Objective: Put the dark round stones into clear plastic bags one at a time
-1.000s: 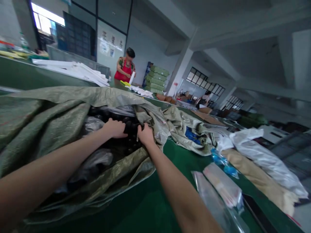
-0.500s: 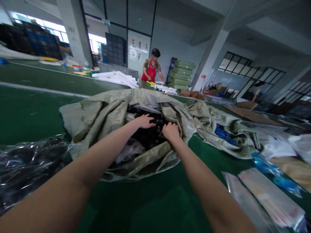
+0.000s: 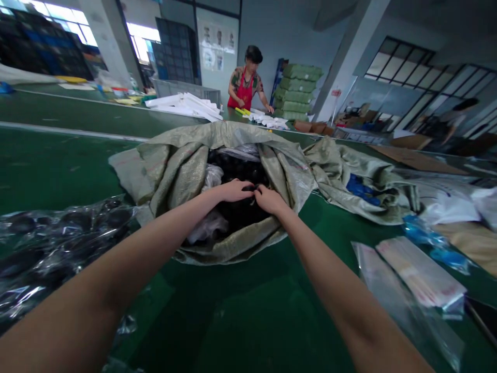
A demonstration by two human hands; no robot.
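Observation:
Both hands meet over the mouth of a woven sack (image 3: 186, 171) whose rim is rolled down on the green table. Inside it lies a heap of dark, rounded pieces (image 3: 236, 168) with crumpled clear plastic (image 3: 207, 228) at its left edge. The fingers of my left hand (image 3: 237, 190) close around a small black piece (image 3: 249, 188). My right hand (image 3: 268, 198) pinches at the same piece from the right, its fingertips touching or nearly touching the left ones. The piece's exact kind is too dark to make out.
Clear bags of black rounded items (image 3: 73, 223) lie at left. A second sack (image 3: 341, 166) with blue pieces (image 3: 362, 189) sits at right, near flat clear plastic bags (image 3: 419, 272). Across the table, a person in a red apron (image 3: 245, 93) stands by white strips (image 3: 186, 105).
My hands have come together over the sack, the left now closed where its fingers were spread, and a small black piece is between them. The view has tilted down slightly.

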